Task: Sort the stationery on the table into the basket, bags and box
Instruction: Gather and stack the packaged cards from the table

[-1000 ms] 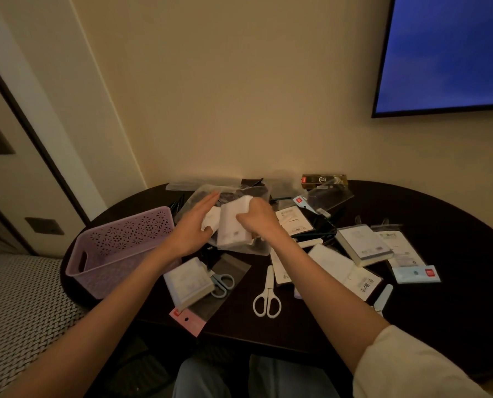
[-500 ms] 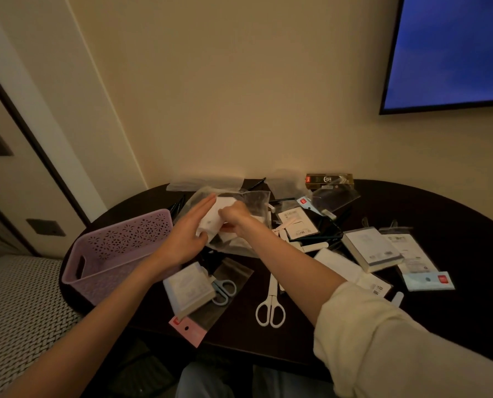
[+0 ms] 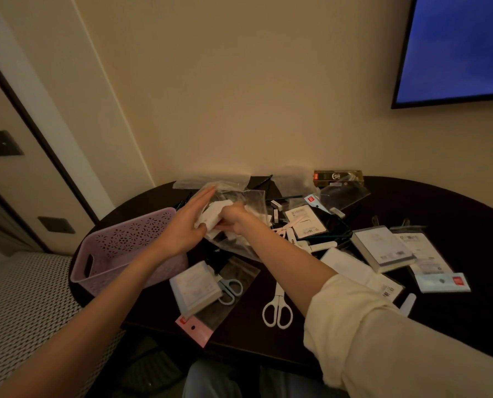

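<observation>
A clear plastic bag [image 3: 252, 201] lies crumpled at the back middle of the dark table [image 3: 440, 214]. My right hand [image 3: 235, 218] is partly inside its mouth, fingers curled round a white packet [image 3: 212, 215]. With straight fingers, my left hand [image 3: 186, 225] lies flat against the bag's left side. A lilac perforated basket [image 3: 130, 242] stands at the left with nothing visible in it. White scissors [image 3: 278, 307] and blue-handled scissors [image 3: 231, 290] lie near the front edge.
A white boxed pad [image 3: 195, 287] rests on a pink-headed sleeve [image 3: 195, 330]. Right of my arm lie a grey-white pad [image 3: 383, 249], flat packets [image 3: 305, 222], pens, a red-tagged card [image 3: 443, 282] and a gold-black box [image 3: 338, 176] by the wall. A woven seat [image 3: 24, 300] is at the left.
My right hand has pushed the white packet further left into the clear bag. My left hand shifted up along the bag's side. The view swung slightly left.
</observation>
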Motion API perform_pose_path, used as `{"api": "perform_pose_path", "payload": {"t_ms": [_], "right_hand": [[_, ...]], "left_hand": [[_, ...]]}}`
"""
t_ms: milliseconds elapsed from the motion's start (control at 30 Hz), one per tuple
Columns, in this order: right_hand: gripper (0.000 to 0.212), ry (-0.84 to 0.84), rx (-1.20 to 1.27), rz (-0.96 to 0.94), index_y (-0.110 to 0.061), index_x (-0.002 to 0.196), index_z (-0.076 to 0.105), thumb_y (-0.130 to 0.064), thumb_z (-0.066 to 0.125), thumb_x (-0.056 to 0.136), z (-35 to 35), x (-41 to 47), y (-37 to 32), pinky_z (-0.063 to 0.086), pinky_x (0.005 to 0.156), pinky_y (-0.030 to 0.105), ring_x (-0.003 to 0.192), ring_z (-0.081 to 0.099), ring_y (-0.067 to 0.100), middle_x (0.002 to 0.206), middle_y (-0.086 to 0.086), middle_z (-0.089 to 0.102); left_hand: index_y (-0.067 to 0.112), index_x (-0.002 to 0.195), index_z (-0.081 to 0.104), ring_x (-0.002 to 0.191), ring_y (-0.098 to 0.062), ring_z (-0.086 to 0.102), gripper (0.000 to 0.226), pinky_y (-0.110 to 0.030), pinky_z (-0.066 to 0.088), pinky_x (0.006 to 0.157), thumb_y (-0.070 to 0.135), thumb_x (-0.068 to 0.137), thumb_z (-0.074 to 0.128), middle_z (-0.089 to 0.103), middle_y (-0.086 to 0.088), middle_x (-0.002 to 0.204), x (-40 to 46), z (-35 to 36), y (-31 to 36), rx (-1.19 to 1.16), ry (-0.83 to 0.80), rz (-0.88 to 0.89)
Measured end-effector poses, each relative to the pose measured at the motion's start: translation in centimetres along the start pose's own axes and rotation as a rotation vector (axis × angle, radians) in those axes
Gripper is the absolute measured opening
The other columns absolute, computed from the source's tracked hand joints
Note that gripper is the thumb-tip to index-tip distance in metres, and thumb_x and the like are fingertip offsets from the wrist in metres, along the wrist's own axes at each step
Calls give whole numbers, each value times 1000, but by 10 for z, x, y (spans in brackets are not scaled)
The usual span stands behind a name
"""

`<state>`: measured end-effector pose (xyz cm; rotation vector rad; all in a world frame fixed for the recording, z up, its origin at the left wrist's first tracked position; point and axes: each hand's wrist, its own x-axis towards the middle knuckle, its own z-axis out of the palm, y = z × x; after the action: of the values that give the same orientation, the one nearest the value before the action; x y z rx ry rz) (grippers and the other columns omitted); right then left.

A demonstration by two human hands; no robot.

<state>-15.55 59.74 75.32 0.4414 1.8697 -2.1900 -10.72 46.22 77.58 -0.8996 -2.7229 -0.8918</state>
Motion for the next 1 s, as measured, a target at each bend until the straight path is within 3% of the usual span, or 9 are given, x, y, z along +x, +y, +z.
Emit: {"api": "perform_pose_path", "payload": {"t_ms": [133, 233, 333, 467, 600, 700, 833, 900, 1000], "right_hand": [[49, -31, -179, 1, -2, 142, 29, 3, 41, 95, -10, -12, 1, 50, 90, 39, 117, 53, 35, 131, 25, 48], [40, -10, -279, -113, 5, 133, 42, 0, 47, 93, -20, -28, 3, 53, 88, 38, 105, 58, 29, 129, 22, 51], [24, 70, -383, -357, 5, 111, 60, -4, 45, 95, -30, -59, 7, 55, 75, 34, 83, 62, 19, 111, 20, 65], [15, 276, -681, -833, -9, 100, 62, -10, 49, 93, -40, -108, 26, 50, 67, 35, 72, 59, 15, 84, 3, 64], [7, 138, -681, -1066, -10, 91, 61, -10, 55, 88, -38, -148, 47, 45, 57, 30, 62, 54, 11, 72, -3, 59], [7, -57, -836, -1055, -8, 90, 62, -9, 56, 87, -29, -148, 63, 48, 60, 32, 65, 56, 12, 76, 1, 63], [29, -282, -1164, -877, -3, 116, 56, -7, 52, 88, -14, -115, 90, 49, 80, 37, 97, 58, 25, 110, 12, 60], [52, -370, -1274, -765, -1, 135, 40, -9, 56, 87, -9, -100, 98, 43, 96, 37, 121, 45, 29, 132, 16, 46], [78, -453, -1350, -654, -1, 145, 22, -13, 67, 82, 0, -86, 96, 32, 109, 38, 136, 29, 29, 148, 17, 28]], "left_hand": [[17, 152, 24, 143, -4, 15, 80, -30, 29, 113, -15, 83, 47, 19, 8, 156, 2, 1, -2, -26, -19, -17], [20, 152, 24, 146, -9, 15, 80, -27, 33, 105, -14, 84, 48, 17, 11, 156, -1, 4, -3, -58, -33, -20], [21, 151, 24, 142, -4, 14, 80, -26, 34, 102, -15, 84, 48, 16, 18, 149, -5, 7, -1, -58, -24, -20], [23, 150, 25, 141, -4, 15, 81, -32, 31, 107, -15, 83, 49, 17, 18, 148, -10, 8, -1, -99, -30, -31], [20, 150, 26, 141, -7, 18, 81, -29, 31, 109, -16, 82, 50, 20, 9, 154, -11, 9, -4, -130, -44, -17], [14, 150, 28, 141, -7, 18, 80, -12, 24, 107, -18, 80, 49, 23, -3, 158, -7, 8, -3, -90, -22, -22], [16, 151, 28, 147, -12, 16, 77, -30, 33, 108, -15, 84, 47, 20, 3, 159, -1, 4, -2, -119, -42, -56], [15, 151, 28, 146, -13, 17, 76, -32, 30, 112, -15, 84, 48, 21, 1, 159, 1, 1, 0, -110, -37, -69], [13, 150, 29, 146, -14, 19, 76, -36, 29, 115, -15, 83, 48, 24, -1, 158, 4, -2, 0, -108, -30, -76]]}}
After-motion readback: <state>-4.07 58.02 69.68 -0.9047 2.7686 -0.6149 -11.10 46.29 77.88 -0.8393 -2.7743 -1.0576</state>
